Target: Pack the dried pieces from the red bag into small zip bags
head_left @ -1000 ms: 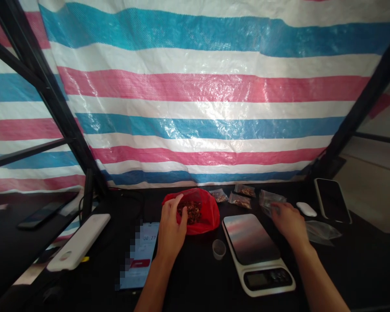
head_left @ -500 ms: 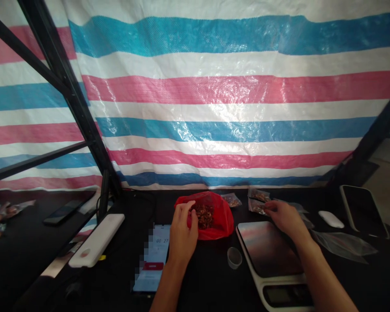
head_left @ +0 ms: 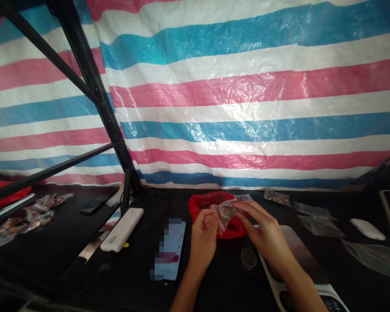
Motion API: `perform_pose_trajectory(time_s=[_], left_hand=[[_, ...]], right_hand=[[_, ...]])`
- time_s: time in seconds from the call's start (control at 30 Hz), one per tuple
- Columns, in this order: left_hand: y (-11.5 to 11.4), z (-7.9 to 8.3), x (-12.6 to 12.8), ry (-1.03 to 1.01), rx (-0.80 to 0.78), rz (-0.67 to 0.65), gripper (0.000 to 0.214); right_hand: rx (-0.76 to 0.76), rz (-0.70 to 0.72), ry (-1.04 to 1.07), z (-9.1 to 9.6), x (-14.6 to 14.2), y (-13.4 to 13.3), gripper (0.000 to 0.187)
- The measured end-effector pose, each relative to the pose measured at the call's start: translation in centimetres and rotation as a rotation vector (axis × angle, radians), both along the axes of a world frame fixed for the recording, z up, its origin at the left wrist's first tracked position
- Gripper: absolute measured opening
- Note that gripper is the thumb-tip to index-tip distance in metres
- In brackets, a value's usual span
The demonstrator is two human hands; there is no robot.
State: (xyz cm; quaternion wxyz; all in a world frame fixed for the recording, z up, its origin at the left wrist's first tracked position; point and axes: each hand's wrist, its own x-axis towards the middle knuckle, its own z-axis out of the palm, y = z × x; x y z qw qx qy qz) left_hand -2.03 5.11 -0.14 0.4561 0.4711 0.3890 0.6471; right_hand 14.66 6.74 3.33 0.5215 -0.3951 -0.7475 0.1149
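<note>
Between my two hands is a small clear zip bag [head_left: 226, 213] with brownish bits inside, held up over the red plastic bag [head_left: 199, 201]. My left hand [head_left: 205, 229] pinches the zip bag's left edge, fingers curled. My right hand [head_left: 261, 225] grips its right side between thumb and fingers. Most of what lies in the red bag is hidden behind the zip bag and my hands. Below them stands a small clear cup [head_left: 248, 258]. My right forearm crosses above the kitchen scale [head_left: 307, 255].
A filled zip bag [head_left: 277, 198] and flat clear bags [head_left: 320, 226] lie at the back right, near a white mouse-like object [head_left: 367, 229]. On the left are a lit phone [head_left: 170, 251], a white power bank [head_left: 122, 229], a dark phone [head_left: 99, 200] and several filled bags [head_left: 35, 216].
My right hand has brought a filled zip bag from behind the scale leftward to the red bag. My left hand has left the red bag's rim and now grips that zip bag. The view turned left.
</note>
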Motion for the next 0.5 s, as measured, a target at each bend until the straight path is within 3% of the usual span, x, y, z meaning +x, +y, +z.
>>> perform_pose_trajectory(time_s=[0.13, 0.27, 0.4, 0.5], left_hand=[[0.4, 0.2, -1.0, -0.101, -0.034, -0.066, 0.035], [0.0, 0.8, -1.1, -0.184, -0.008, 0.016, 0.032], [-0.4, 1.0, -1.1, -0.220, -0.003, 0.101, 0.034], [-0.4, 0.7, -1.3, -0.213, -0.014, 0.130, 0.034]], right_hand=[[0.015, -0.052, 0.006, -0.5, -0.5, 0.6, 0.025], [0.091, -0.214, 0.052, 0.3, -2.1, -0.5, 0.028], [-0.065, 0.048, -0.003, 0.9, -4.0, -1.7, 0.017], [-0.151, 0.140, 0.011, 0.5, -4.8, -1.8, 0.014]])
